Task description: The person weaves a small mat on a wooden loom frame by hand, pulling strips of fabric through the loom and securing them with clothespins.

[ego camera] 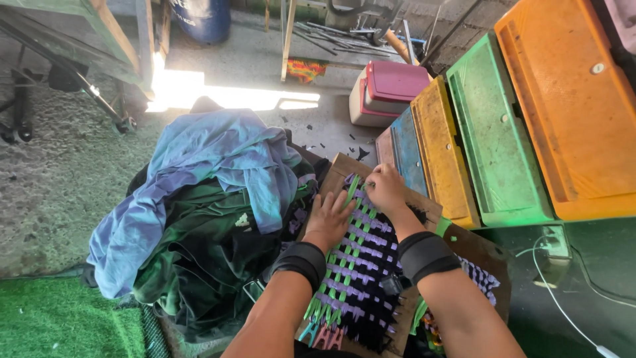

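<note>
**Two hands on a woven mat**

Both hands rest on a woven mat (361, 262) of green, purple and black strips, stretched over a brown board (487, 258) just in front of the person. The left hand (329, 219) lies flat on the weave, fingers spread and pressing down, its grip closed on nothing. The right hand (384, 187) sits at the far edge of the mat, fingers curled and pinching a green strip (352, 187) where it leaves the weave. Each forearm wears a black wrist band (299, 262).

Left of the board lies a heap of clothes (199, 212), blue cloth on top and dark green below. Right of it stands a row of painted wooden boxes (503, 132) in blue, yellow, green and orange. A pink and white cooler box (387, 91) sits farther off on the concrete floor (59, 172). Green turf (59, 318) shows at the lower left corner, and a white cable (563, 301) trails at the lower right.
</note>
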